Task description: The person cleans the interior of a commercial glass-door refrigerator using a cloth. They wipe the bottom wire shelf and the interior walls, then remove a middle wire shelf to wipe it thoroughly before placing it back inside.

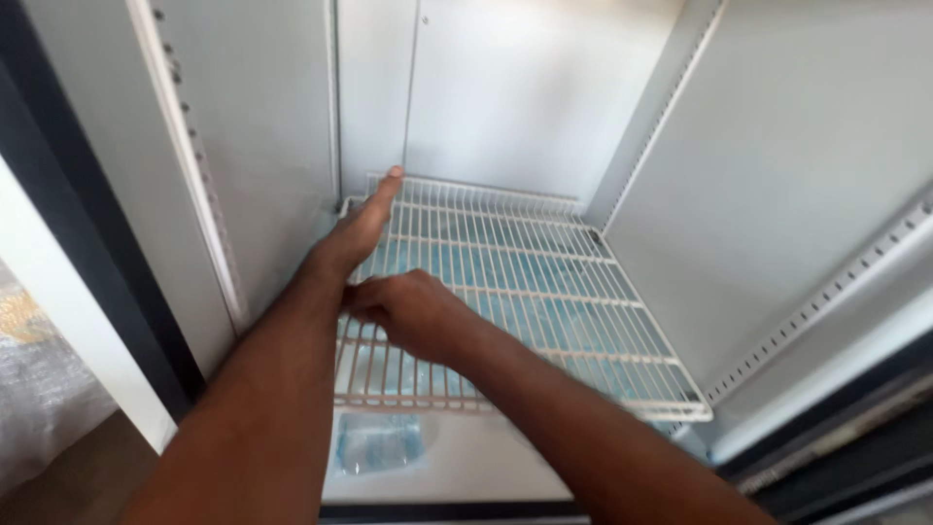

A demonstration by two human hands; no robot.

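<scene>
Reaching into an open white cabinet point(777, 194), the person has both hands on a white wire rack shelf point(544, 292). A blue-tinted clear plastic wrap point(377, 442) lies on the cabinet floor under the shelf's front left corner, and more of the same blue shows through the wires further back. The shelf spans from the left wall to the right wall, its raised rear edge close to the back panel; its right front corner sits near a perforated white mounting strip point(826, 292). Most of the shelf's middle and right side is bare. The left hand point(362, 228) lies flat and stretched along the shelf's left edge, fingers together, tip at the rear left corner. The right hand point(408, 311) is curled with knuckles up near the front left; whether its grip clamps the wires, I cannot tell.
</scene>
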